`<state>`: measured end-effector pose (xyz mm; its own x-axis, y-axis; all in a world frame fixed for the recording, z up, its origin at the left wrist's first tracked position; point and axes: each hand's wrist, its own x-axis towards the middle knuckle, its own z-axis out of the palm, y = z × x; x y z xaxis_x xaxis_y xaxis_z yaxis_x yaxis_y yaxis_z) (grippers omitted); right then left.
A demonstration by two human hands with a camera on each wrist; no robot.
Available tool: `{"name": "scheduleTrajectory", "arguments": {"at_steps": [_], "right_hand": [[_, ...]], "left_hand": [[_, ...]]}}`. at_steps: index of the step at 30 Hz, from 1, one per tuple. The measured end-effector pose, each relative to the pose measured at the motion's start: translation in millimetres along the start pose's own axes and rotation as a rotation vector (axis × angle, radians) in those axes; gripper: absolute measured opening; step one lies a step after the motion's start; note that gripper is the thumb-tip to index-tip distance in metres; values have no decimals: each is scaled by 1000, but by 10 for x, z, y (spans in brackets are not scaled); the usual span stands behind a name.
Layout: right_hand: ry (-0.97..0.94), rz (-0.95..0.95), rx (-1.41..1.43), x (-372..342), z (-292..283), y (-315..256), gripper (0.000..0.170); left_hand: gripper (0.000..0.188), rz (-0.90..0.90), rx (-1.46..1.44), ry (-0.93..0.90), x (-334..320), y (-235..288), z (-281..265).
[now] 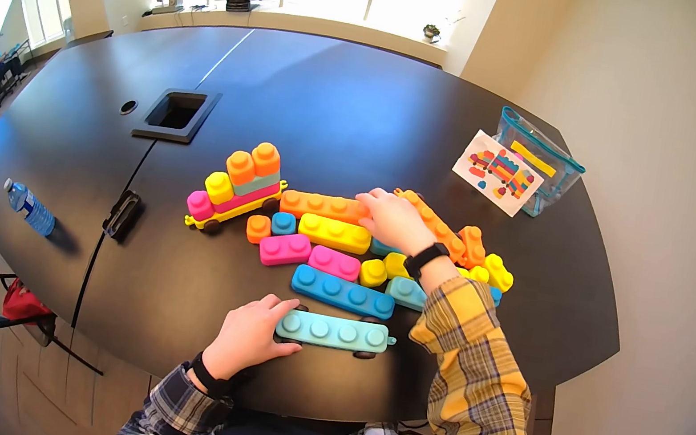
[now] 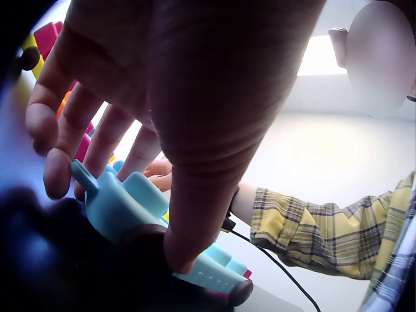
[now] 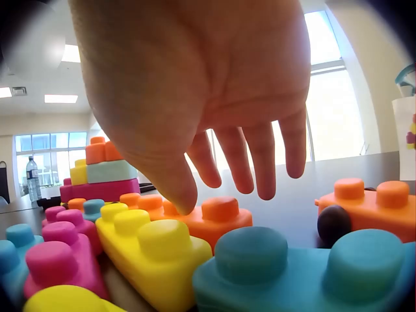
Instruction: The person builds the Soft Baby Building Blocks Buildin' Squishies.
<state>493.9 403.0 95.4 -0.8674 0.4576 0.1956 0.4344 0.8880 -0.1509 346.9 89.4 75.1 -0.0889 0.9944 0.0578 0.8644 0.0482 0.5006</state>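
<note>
My left hand [image 1: 248,335] spans the left end of a light blue wheeled block car [image 1: 331,331], thumb on its near side and fingers at its far side. In the left wrist view, the thumb lies against the car [image 2: 123,205] above a dark wheel. My right hand [image 1: 394,222] hovers at the right end of a long orange block [image 1: 321,205]. Its fingers [image 3: 263,162] point down, apart, with nothing between them in the right wrist view. Near it lie a long yellow block [image 1: 334,233] and a teal block [image 3: 305,270].
Pink blocks [image 1: 285,249] and a long blue block [image 1: 343,292] lie between the hands. A stacked wheeled car [image 1: 234,196] stands left, an orange wheeled car [image 1: 433,221] right. Farther out are a picture card [image 1: 498,173], a clear pouch [image 1: 554,163] and a water bottle [image 1: 29,208].
</note>
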Motion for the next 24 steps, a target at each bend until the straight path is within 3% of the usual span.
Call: {"name": "scheduleTrajectory", "arguments": {"at_steps": [2, 4, 9, 16, 18, 20, 24], "right_hand": [[-20, 48, -15, 118, 71, 51, 25], [-201, 175, -48, 235, 115, 92, 24], [-209, 208, 76, 257, -34, 81, 22], [61, 170, 170, -240, -529, -162, 23], [198, 143, 187, -534, -717, -345, 23], [239, 123, 238, -851, -808, -495, 24], [304, 92, 279, -1456, -806, -833, 30]], "left_hand": [[68, -5, 2, -4, -3, 11, 0], [68, 2, 4, -5, -4, 10, -4], [69, 8, 16, -12, -9, 0, 4], [72, -18, -23, -1, -52, -40, -21], [73, -41, -75, 44, -72, -57, -124], [76, 35, -108, 205, -78, -172, -155], [76, -16, -381, 299, -75, -100, -347]]}}
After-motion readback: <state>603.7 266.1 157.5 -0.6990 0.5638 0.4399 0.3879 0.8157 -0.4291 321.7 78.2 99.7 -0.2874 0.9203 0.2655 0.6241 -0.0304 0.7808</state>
